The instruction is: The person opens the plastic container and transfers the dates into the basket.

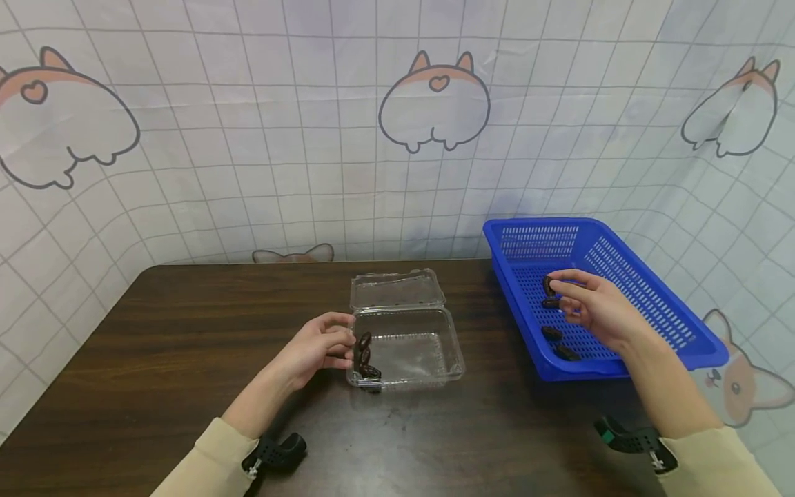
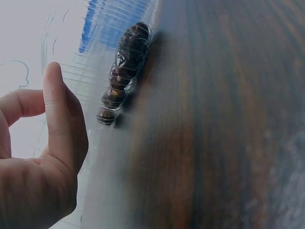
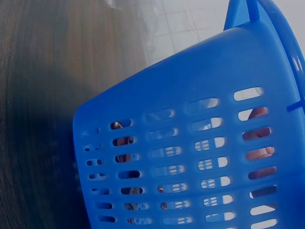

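In the head view, my right hand (image 1: 590, 304) is over the blue basket, pinching a dark brown, wrinkled date (image 1: 548, 285) between thumb and fingers. Several more dates (image 1: 551, 333) lie on the basket floor below it. My left hand (image 1: 318, 347) is at the left rim of a clear plastic clamshell box (image 1: 456, 345), fingertips against its edge. Inside, along that left wall, several dates (image 1: 365, 356) form a row. The left wrist view shows these dates (image 2: 126, 59) through the clear wall, beside the left hand (image 2: 47, 143). Through the basket's slots, bits of the right hand (image 3: 259, 153) appear.
The blue perforated basket (image 1: 518, 314) stands at the table's right side. The clamshell's lid (image 1: 397, 290) is folded back toward the wall. All this sits on a dark wooden table (image 1: 186, 331), with a white grid-patterned cloth (image 1: 279, 138) hanging behind and at the sides.
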The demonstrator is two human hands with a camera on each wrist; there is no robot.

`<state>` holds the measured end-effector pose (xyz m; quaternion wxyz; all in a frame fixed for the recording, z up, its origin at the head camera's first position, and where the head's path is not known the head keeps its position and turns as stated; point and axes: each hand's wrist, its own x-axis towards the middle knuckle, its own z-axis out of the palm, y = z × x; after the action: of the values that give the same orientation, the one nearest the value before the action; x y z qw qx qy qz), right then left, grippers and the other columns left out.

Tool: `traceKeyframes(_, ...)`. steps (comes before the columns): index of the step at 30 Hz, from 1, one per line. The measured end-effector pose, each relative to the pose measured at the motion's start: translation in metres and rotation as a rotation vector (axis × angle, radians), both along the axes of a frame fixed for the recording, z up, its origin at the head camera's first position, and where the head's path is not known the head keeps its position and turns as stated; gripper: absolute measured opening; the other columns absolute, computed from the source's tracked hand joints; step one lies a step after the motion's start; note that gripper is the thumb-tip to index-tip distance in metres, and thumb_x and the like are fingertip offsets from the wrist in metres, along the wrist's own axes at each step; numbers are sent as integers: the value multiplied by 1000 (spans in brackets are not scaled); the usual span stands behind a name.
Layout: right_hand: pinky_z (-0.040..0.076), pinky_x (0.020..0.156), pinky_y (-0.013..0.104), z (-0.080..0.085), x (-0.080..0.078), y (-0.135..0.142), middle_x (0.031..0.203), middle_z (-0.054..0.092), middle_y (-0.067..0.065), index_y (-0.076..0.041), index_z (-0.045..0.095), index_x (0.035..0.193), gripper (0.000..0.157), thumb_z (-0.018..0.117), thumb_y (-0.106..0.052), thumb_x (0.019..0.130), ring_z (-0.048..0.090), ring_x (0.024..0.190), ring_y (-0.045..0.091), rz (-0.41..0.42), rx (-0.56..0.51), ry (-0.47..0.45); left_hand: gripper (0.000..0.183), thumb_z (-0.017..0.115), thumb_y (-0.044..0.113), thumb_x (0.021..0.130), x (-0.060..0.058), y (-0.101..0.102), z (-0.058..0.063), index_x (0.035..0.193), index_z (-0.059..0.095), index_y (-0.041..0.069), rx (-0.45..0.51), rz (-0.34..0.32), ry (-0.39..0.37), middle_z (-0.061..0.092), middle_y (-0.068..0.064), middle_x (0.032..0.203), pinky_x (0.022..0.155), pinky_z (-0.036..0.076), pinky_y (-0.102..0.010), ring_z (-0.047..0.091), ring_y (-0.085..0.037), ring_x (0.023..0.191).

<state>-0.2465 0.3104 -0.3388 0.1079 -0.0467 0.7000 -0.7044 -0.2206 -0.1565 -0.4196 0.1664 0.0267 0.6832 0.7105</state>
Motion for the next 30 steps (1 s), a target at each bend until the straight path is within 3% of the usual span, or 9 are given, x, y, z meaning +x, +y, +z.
traceKeyframes(7,45,60,22,1,1,1,99,66,-1,-18,71,110,11,62,-22,105,50,68,9,17,31,22,53,60,0,94,1,-1,1,143,41,-8,-6,2,-4,58,-9,95,68,61,-30,61,-16,73)
traceKeyframes(16,44,62,23,7,-2,-13,102,64,1,-17,69,113,13,61,-24,105,49,71,11,49,105,60,51,60,1,95,-1,-1,1,143,42,-7,-18,1,-5,59,-10,95,69,61,-31,62,-17,75)
traceKeyframes(23,42,63,25,9,-6,-35,102,59,3,-7,62,122,24,57,-25,107,48,73,15,102,189,97,52,61,2,95,-1,-1,0,143,42,-7,-16,3,-9,59,-9,95,69,61,-31,62,-17,75)
traceKeyframes(30,40,60,24,10,-9,-60,102,61,6,-7,63,119,23,59,-27,106,50,73,15,143,213,119,52,60,2,95,-1,-2,1,143,41,-7,-14,-2,-7,59,-9,95,69,61,-31,62,-17,74)
